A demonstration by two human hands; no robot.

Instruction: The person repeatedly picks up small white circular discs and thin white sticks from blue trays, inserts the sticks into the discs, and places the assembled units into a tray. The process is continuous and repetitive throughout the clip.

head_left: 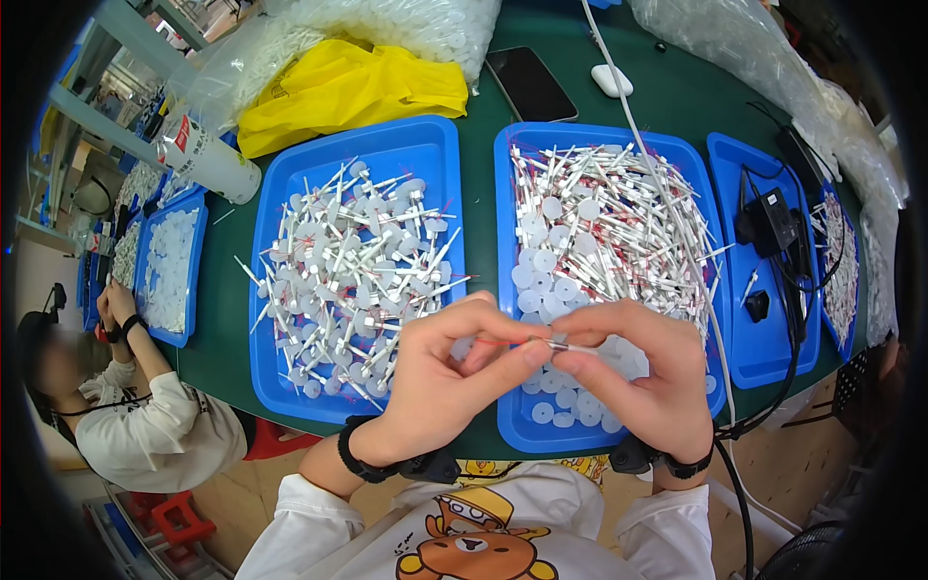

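Observed thin white stick [579, 348] pinched in fingertips of right hand [652, 362], just at 3 o'clock from left hand [447, 375], closed on red wire [503, 340], with long axis near 9-to-3 and both hands about equally near.

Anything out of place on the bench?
Two oddities: the white cable crosses over the right large blue tray, where it might snag parts; and a white stem juts past the left rim of the left large blue tray, so it could get knocked.
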